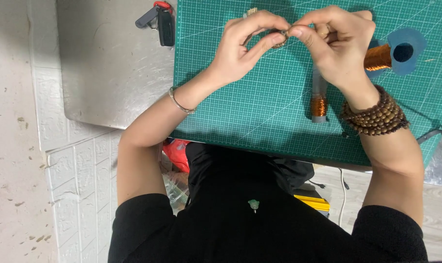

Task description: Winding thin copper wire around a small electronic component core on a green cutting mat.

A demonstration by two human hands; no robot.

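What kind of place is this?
Probably a small craft or hobby workbench. A green cutting mat covers the table, copper wire spools lie on it, and both hands pinch a tiny part.

Steel table [109, 73] carries green cutting mat [260, 107] (gridded) and keys [158, 19].

Even, soft daylight — sharp, faint shadows.

Black short-sleeved top, thin silver bangle [181, 103] on left wrist, stacked brown wooden bead bracelets [375, 116] on right.
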